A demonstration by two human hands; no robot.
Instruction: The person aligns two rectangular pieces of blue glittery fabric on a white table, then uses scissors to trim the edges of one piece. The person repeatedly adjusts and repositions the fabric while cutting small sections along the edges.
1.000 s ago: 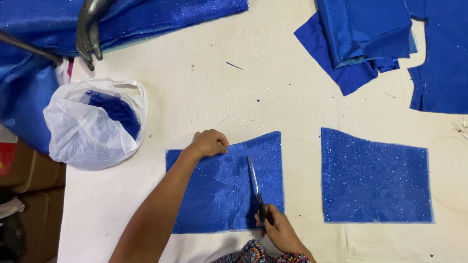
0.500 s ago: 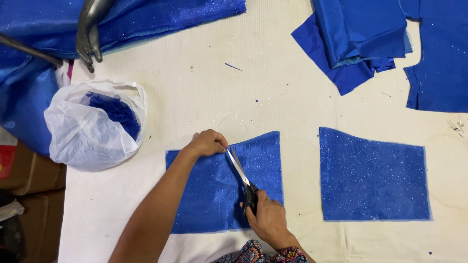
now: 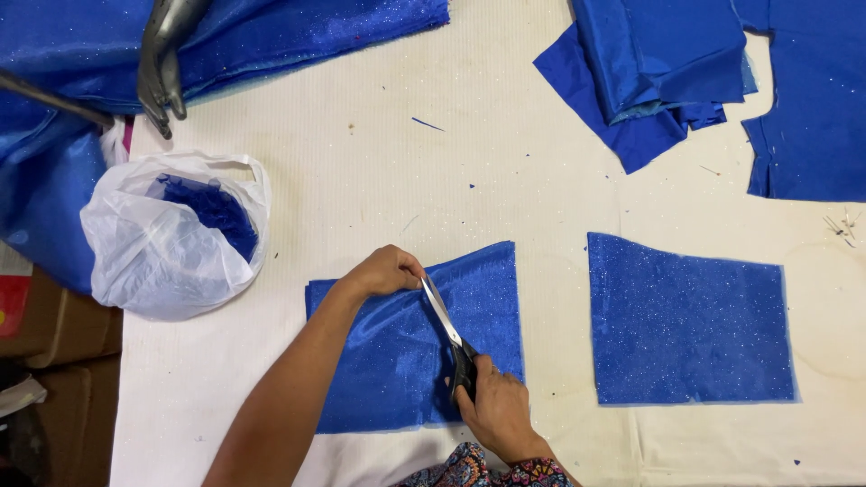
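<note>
Table (image 3: 379,180): cream ribbed cloth cover, fills most of view, speckled with glitter and blue thread bits. Left of the table's edge: brown cardboard boxes (image 3: 54,325) on a dim floor, a red item (image 3: 13,305) against them. Light even, soft, few shadows on the table.
</note>
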